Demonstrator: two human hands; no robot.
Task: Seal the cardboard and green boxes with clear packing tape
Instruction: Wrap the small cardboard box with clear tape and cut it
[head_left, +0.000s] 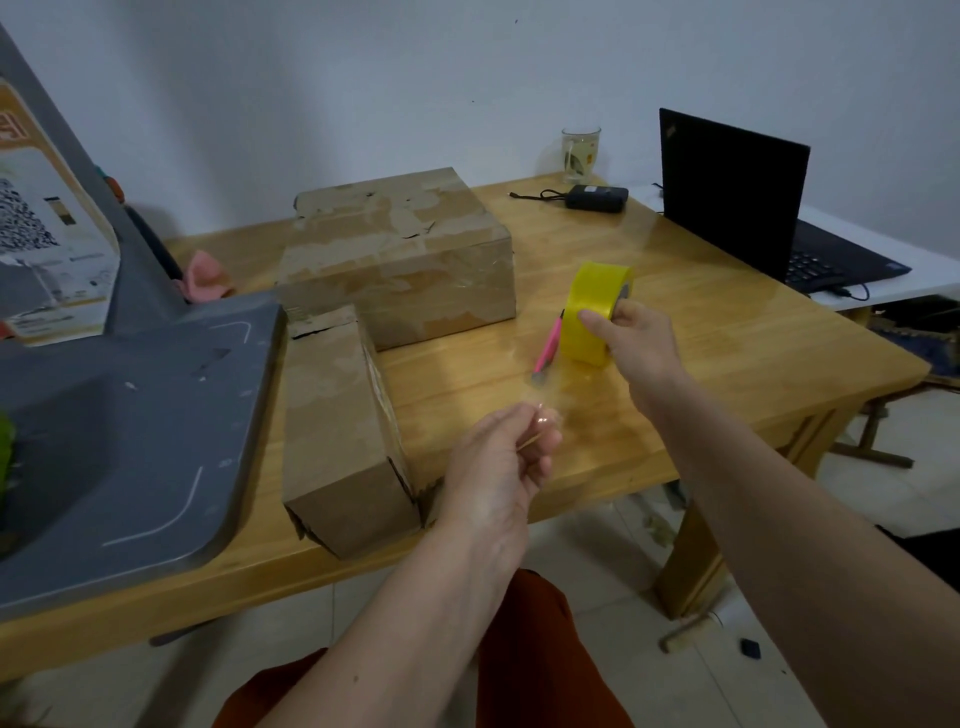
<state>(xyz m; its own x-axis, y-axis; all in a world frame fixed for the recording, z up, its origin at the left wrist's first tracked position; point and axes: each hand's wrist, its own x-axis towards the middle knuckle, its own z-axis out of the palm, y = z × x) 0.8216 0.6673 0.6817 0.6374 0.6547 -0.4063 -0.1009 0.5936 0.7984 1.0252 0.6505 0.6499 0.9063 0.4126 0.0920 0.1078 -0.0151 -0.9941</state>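
- I take the tape roll (597, 314) as my landmark: a fat yellowish roll of clear packing tape, held up over the wooden table (727, 332).
- My right hand (631, 338) grips that roll, thumb across its outer face and fingers curled round the far side.
- My left hand (506, 460), nearer me than the roll, pinches the free end of a clear tape strip (545, 384) between thumb and fingertips; the strip runs taut from there up to the roll.
- Large cardboard box (400, 254): left of the roll and further back, flaps closed, surface patched with old torn tape. I cannot tell whether any fresh strip lies on it.
- Narrow cardboard box (337, 441): left of the roll and nearer me, lying lengthwise, its far end torn and gapping. I judge it not yet sealed.
- Green box: I see only a sliver of something green at the frame's far left edge, well apart from the roll; I cannot say it is the box.
- A pink utility knife (548, 345) lies on the table just beside and below the roll, untouched.
- My reading: I am at the pull-out stage, a length drawn but laid on nothing. Laying, pressing down and cutting are all left, for every box.
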